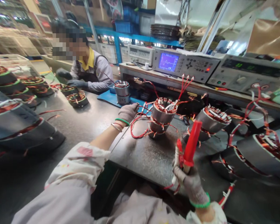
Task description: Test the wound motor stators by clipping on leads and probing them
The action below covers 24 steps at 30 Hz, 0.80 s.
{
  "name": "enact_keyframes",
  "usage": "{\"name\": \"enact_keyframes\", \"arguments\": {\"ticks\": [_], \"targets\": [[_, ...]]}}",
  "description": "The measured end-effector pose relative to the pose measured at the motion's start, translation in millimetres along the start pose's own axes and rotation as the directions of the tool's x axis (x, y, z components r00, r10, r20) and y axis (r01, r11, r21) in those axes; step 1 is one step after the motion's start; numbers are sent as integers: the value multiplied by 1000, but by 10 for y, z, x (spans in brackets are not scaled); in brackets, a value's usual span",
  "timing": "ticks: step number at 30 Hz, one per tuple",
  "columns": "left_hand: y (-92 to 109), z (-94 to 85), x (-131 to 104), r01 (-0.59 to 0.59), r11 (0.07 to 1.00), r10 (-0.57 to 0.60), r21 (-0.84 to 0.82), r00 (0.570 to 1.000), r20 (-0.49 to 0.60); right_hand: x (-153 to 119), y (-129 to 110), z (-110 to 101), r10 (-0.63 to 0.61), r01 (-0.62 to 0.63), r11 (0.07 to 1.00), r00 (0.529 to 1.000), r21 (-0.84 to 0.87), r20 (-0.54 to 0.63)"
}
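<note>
My left hand (128, 114), in a grey glove, reaches over the table with its fingers closed at the end of a red wire (145, 108). That wire leads to a stator (162, 113) with copper windings and white insulation, which stands upright on another one. Looped red leads (134, 132) hang at its left side. My right hand (189, 180), also gloved, is wrapped round a large red-sleeved test clip (193, 143) pointing upward. White and red cable hangs below that grip. To the right, another stator (213, 116) leans, tilted, near the clip.
Large stators (263, 155) with leads fill the right side; more stacks (16, 121) stand at left. Test instruments (184, 63), one with a waveform screen, line a shelf behind. A co-worker (93, 68) in grey gloves sits across the table, near small stators (77, 99).
</note>
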State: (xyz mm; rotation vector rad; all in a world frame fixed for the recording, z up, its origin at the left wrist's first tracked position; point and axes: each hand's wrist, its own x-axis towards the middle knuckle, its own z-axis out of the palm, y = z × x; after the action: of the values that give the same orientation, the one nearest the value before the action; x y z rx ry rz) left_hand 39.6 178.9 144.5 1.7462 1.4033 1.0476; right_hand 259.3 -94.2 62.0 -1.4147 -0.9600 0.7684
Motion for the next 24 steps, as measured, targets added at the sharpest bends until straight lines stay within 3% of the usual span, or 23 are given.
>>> {"name": "enact_keyframes", "arguments": {"ticks": [3,6,7,8,9,10,11,13,15,17,19,21,24], "targets": [[-123,-12,-113,-12,983,20,184,999,-41,97,-160,-16,-15,16,999,1000,48,-16],[-179,24,-646,-192,951,236,241,958,-166,36,-167,-81,39,-36,997,999,66,-35],[-166,77,-901,-238,958,265,160,947,-180,-7,-148,-73,73,-72,995,997,62,-21],[-133,157,-1172,-238,971,239,16,965,-111,-50,-129,-38,105,-105,993,994,52,10],[-82,260,-1438,-203,966,212,-159,976,46,-88,-114,20,117,-119,992,992,37,49],[-18,378,-1680,-116,942,198,-315,949,245,-113,-107,96,107,-109,994,991,21,85],[52,499,-1881,-11,906,203,-424,890,409,-125,-108,176,73,-74,997,990,4,117],[176,685,-2116,177,795,97,-580,907,410,-109,-120,294,-58,64,997,986,-33,156],[227,721,-2121,258,649,-55,-716,954,294,-64,-118,274,-213,233,968,959,-92,189],[181,584,-1960,228,608,-148,-760,974,174,-17,-76,89,-359,398,896,910,-197,209],[70,354,-1740,136,750,-146,-647,989,38,12,-9,-203,-473,514,773,857,-371,203],[-46,148,-1548,26,925,-66,-378,993,-94,21,37,-504,-550,565,619,808,-546,213],[-121,30,-1400,-123,992,118,-20,976,-184,11,-8,-809,-609,597,434,746,-675,268]]}}
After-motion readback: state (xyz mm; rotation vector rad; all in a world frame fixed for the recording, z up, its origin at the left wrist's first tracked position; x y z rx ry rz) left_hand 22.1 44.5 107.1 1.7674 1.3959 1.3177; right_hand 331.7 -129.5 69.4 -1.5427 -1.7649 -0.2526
